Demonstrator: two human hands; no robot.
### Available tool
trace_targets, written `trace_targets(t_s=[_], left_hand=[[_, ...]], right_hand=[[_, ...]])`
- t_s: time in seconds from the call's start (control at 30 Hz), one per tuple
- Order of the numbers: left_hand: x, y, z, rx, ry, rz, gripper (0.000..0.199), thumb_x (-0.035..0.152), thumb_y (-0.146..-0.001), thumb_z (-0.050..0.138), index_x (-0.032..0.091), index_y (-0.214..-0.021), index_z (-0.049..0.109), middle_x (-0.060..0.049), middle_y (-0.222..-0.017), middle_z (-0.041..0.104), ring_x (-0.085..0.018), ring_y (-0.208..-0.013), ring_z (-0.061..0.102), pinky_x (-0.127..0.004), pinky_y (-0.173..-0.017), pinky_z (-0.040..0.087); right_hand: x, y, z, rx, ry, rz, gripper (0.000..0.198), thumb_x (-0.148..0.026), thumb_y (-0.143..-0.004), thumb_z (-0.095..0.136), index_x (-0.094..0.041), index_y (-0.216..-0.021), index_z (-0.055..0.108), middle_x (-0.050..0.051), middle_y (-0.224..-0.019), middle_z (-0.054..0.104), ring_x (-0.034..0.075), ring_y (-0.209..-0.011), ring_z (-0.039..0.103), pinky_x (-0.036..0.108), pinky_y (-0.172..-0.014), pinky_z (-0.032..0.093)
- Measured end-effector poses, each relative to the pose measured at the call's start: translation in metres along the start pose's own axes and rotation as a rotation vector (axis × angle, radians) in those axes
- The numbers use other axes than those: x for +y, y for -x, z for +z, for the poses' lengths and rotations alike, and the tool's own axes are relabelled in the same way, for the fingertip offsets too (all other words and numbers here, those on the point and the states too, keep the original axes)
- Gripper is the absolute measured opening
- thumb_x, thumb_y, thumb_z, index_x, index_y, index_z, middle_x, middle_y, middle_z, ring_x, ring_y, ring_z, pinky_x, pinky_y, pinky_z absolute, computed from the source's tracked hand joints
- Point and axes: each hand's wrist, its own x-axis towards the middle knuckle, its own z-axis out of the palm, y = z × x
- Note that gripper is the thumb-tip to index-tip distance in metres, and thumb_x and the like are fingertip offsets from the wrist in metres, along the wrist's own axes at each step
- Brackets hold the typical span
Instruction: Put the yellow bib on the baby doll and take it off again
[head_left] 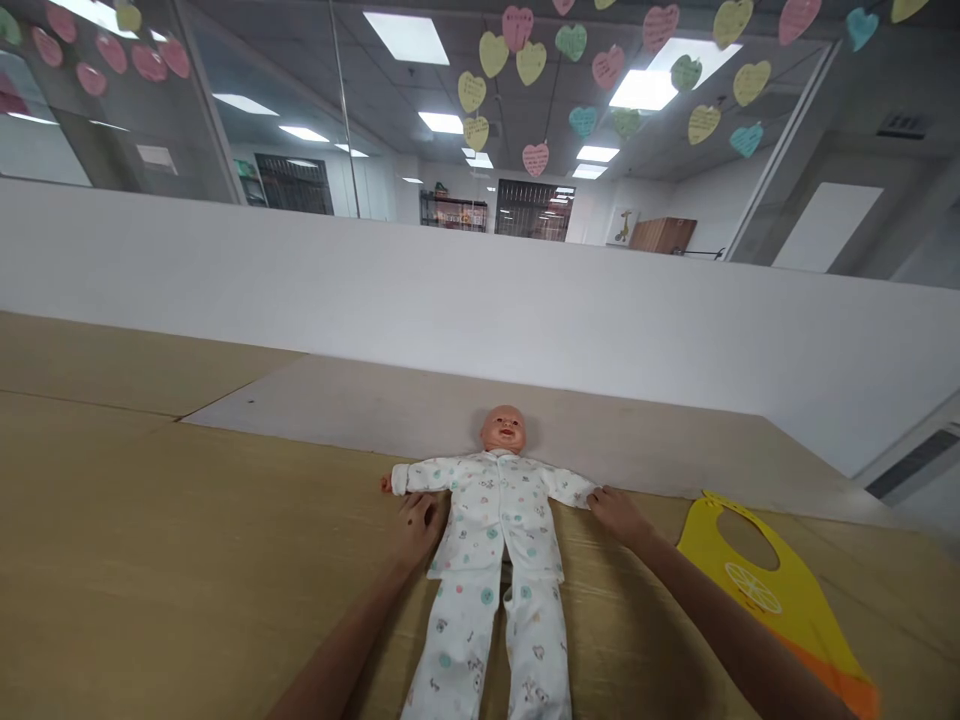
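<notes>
**Both hands flat at the doll's sleeves**

Head view, the only one I have:

- The doll (495, 520) lies on its back on the tan cloth-covered table (150, 560), head toward the white wall (450, 300), legs toward me, arms stretched straight out to both sides. It sits slightly right of the frame's centre, low in the picture.
- It wears a white printed jacket (491, 510) and matching trousers (487, 640). The jacket hem flares out over the trouser waist.
- My left hand (416, 528) rests on the table against the jacket's side, just under the doll's outstretched sleeve. Fingers lie close together, curled slightly toward the fabric. I cannot tell whether they pinch cloth or only press on it.
- My right hand (616, 512) sits at the cuff end of the other sleeve, fingertips touching it. Fingers are roughly together and pointed at the cuff; palm is down. Whether anything is gripped there: cannot tell, too small.
- Both my forearms come in from the bottom edge, one each side of the doll's legs, not touching them.
- A yellow bib (780, 590) with an orange lower end lies flat on the table to my right, just beside my right forearm, apart from the doll.
- Above the wall: glass panes with paper heart stickers (525, 60) in pink, yellow and green; ceiling lights behind.
</notes>
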Motion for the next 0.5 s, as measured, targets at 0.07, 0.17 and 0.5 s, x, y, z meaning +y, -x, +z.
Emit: trace_targets(t_s=[0.07,0.17,0.5], left_hand=[[0.000,0.000,0.000,-0.005,-0.003,-0.004,0.018,0.018,-0.085,0.047,0.020,-0.075,0.061,-0.008,-0.083,0.068,-0.021,-0.081,0.063,-0.033,-0.075,0.048],[0.001,0.000,-0.001,-0.014,-0.008,-0.022,0.017,0.017,-0.086,0.048,0.020,-0.076,0.062,-0.008,-0.085,0.069,-0.021,-0.083,0.064,-0.033,-0.077,0.047],[0.004,0.000,-0.004,-0.040,0.014,-0.043,0.018,0.014,-0.085,0.045,0.020,-0.079,0.061,-0.009,-0.088,0.069,-0.023,-0.087,0.064,-0.036,-0.079,0.048]], right_hand=[[-0.003,-0.002,-0.001,0.004,0.001,0.007,0.030,0.002,-0.083,0.048,-0.015,-0.092,0.072,0.012,-0.097,0.072,0.022,-0.094,0.067,0.027,-0.078,0.048],[-0.007,-0.004,-0.004,-0.011,0.036,0.011,0.030,0.002,-0.083,0.049,-0.015,-0.086,0.074,0.012,-0.095,0.073,0.023,-0.093,0.067,0.028,-0.076,0.048],[-0.012,-0.011,-0.008,0.018,0.109,0.042,0.026,0.001,-0.081,0.054,-0.015,-0.081,0.076,0.014,-0.090,0.073,0.027,-0.095,0.065,0.032,-0.071,0.046]])
